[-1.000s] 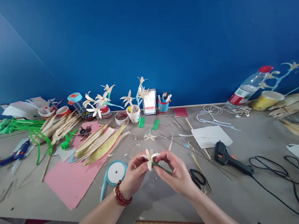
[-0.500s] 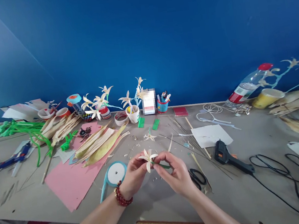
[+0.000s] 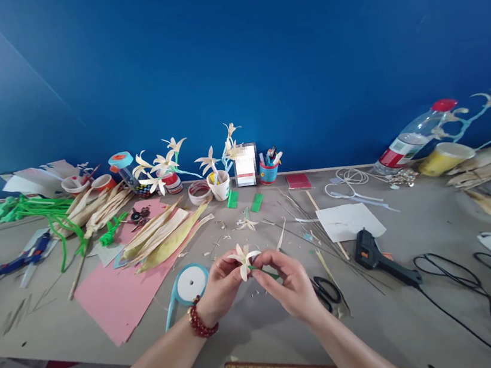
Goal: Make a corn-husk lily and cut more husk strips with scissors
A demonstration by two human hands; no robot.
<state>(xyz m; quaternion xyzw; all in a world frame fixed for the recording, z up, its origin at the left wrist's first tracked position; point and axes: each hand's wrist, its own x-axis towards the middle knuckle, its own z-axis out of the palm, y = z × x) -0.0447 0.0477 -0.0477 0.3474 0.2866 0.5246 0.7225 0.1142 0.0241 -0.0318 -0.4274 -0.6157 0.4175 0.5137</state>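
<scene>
Between my two hands is a cream-white corn-husk flower [image 3: 243, 259] with pointed petals, facing up toward me. My left hand [image 3: 221, 284] pinches it from the left, around its base. In my right hand [image 3: 285, 278], thumb and forefinger grip a green strip [image 3: 272, 275] at the flower's base; its far part is partly hidden by the fingers. A roll of light blue tape [image 3: 190, 283] lies beside my left wrist, its loose end trailing to the front. Black-handled scissors [image 3: 327, 291] lie right of my right hand. Another small flower [image 3: 247, 221] rests on the table beyond.
Pink paper [image 3: 107, 305] and dried husks [image 3: 163, 243] lie at left. A black glue gun [image 3: 384, 259] with its cord is at right, near white paper [image 3: 350, 221] and thin wires. Cups with finished flowers [image 3: 218, 184], a pen holder [image 3: 268, 172] and a tilted bottle [image 3: 411, 138] stand along the blue wall.
The view has shifted slightly, so things at the right sit a little farther right. Both hands keep their hold on the flower and green strip, with barely any visible finger movement.
</scene>
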